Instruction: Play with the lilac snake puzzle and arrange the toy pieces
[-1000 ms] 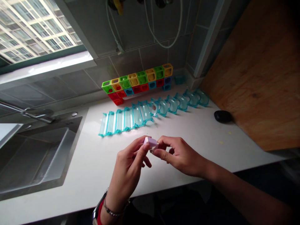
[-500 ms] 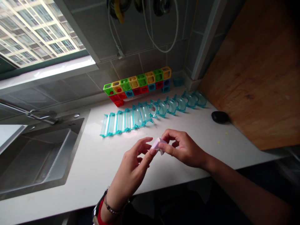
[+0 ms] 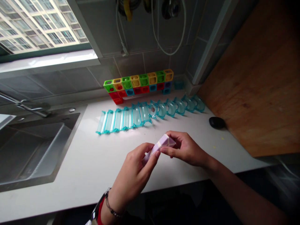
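Note:
Between my hands, above the front part of the counter, is a lilac snake puzzle (image 3: 161, 143) with wedge-shaped segments and pale seams. My left hand (image 3: 138, 165) grips its lower end between thumb and fingers, which hide part of it. At the upper right end, my right hand (image 3: 185, 147) pinches an angled segment, thumb in front and fingers behind. Beyond the hands lies a row of clear teal plastic track pieces (image 3: 126, 118). Behind that row stands a wall of coloured hollow cubes (image 3: 140, 82).
A steel sink (image 3: 67, 147) with a faucet (image 3: 32, 107) is at the left of the white counter (image 3: 112, 168). A black computer mouse (image 3: 217, 122) lies near the wooden board (image 3: 253, 93) at right. White cables (image 3: 167, 53) hang on the tiled wall.
The lilac puzzle now shows more of its length, tilted up to the right. My left fingers have closed further around its lower end. The view has shifted slightly.

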A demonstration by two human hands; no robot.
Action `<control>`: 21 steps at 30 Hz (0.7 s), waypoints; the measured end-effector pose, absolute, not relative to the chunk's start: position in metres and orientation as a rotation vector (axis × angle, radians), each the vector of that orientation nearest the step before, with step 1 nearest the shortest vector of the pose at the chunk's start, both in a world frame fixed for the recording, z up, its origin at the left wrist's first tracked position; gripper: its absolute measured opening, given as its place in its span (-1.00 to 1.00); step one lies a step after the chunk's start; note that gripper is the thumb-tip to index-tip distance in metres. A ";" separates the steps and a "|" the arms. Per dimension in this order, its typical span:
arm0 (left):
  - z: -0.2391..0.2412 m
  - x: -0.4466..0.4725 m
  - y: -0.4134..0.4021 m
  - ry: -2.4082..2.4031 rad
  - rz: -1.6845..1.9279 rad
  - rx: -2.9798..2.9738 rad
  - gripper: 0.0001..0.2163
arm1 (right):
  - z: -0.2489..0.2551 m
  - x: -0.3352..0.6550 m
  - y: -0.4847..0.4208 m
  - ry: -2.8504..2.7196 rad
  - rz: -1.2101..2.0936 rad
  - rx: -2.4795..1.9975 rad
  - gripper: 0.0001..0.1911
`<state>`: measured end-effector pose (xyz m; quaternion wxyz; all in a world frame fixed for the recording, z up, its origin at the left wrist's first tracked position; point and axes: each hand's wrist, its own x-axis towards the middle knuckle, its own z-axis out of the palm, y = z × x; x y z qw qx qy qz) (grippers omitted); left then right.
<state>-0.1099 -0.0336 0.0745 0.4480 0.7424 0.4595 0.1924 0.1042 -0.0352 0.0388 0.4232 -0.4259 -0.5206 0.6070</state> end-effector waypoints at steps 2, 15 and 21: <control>0.076 -0.109 -0.034 1.110 0.464 1.840 -0.77 | 0.039 0.105 -0.036 -1.325 1.544 -1.054 -0.72; 0.076 -0.114 -0.029 1.093 0.459 1.640 -0.66 | 0.027 0.107 -0.042 -2.043 0.322 -0.915 -0.61; 0.078 -0.120 -0.028 1.107 0.486 1.628 -0.65 | 0.021 0.101 -0.044 -1.889 0.454 -0.962 -0.56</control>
